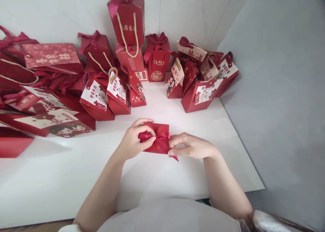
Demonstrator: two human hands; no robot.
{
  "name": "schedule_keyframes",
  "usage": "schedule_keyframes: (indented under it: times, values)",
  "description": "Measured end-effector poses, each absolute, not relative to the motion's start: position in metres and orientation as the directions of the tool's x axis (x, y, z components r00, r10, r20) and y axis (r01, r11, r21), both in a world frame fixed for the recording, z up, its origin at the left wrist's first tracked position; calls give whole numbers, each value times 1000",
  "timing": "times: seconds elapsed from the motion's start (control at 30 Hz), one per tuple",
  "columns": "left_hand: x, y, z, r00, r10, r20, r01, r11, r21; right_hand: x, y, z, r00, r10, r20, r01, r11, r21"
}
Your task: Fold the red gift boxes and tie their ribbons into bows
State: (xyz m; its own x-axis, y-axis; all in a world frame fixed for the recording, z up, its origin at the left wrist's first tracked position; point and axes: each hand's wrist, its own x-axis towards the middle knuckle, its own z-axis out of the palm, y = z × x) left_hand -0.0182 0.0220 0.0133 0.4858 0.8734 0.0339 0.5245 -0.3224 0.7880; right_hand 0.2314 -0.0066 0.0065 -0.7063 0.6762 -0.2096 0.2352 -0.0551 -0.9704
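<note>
Small red box (165, 127) with a glossy crimson bow (161, 139), sitting between the table's (243, 178) front and back edges. Left hand (135, 140) pinches the bow; right hand (191, 145) touches it, can't tell if it's gripping.

One left hand (134, 142), one right hand (191, 145), one red cardboard box (152, 148) with one shiny red ribbon bow (162, 137).
Three twisted cream rope handles (135, 29); three peaked red gift boxes (118, 95) mid-table; at least six at right; the left pile (73, 118) overlaps beyond counting.
</note>
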Motion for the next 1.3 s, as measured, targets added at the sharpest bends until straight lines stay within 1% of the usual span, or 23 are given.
schedule_keyframes:
  times: [0.3, 0.37, 0.43, 0.5, 0.53, 0.6, 0.67, 0.7, 0.77, 0.83, 0.93, 1.1, 1.2, 1.3]
  values:
    - [-16, 21, 14, 479, 878, 5, 521, -289, 804, 235, -1, -2, -734, 649, -197, 178, -96, -979]
    - [-19, 22, 13, 480, 877, -4, 493, -266, 828, 237, -1, -1, -737, 647, -198, 184, -89, -979]
    - [-26, 25, 14, 493, 870, -22, 427, -220, 877, 237, -1, 1, -714, 679, -171, 157, -82, -984]
    - [-37, 28, 17, 487, 873, -11, 370, -195, 908, 236, -2, 4, -637, 760, -128, 96, -87, -992]
    - [-42, 29, 20, 460, 888, 8, 381, -205, 902, 234, -4, 6, -575, 810, -116, 71, -92, -993]
    - [-51, 31, 25, 388, 921, 27, 494, -233, 838, 228, -6, 9, -435, 893, -117, 64, -99, -993]
    - [-54, 31, 30, 355, 934, -41, 620, -202, 758, 220, -10, 10, -333, 933, -137, 95, -111, -989]
    - [-53, 30, 32, 363, 926, -103, 654, -175, 736, 215, -11, 9, -298, 943, -145, 110, -117, -987]
    - [-49, 27, 33, 400, 893, -205, 665, -129, 736, 206, -14, 7, -242, 956, -166, 139, -135, -981]
    - [-43, 24, 31, 421, 875, -240, 639, -98, 763, 199, -15, 2, -172, 968, -183, 176, -152, -973]
    - [-37, 22, 26, 424, 872, -246, 583, -55, 810, 193, -15, -3, -84, 982, -170, 227, -148, -963]
    - [-36, 24, 18, 448, 867, -219, 496, -38, 867, 195, -13, -5, -79, 992, -102, 264, -78, -961]
    - [-38, 26, 16, 499, 841, -209, 462, -55, 885, 193, -14, -7, -50, 989, -139, 277, -121, -953]
    - [-39, 27, 14, 531, 822, -208, 440, -57, 896, 189, -14, -9, 44, 978, -202, 324, -205, -923]
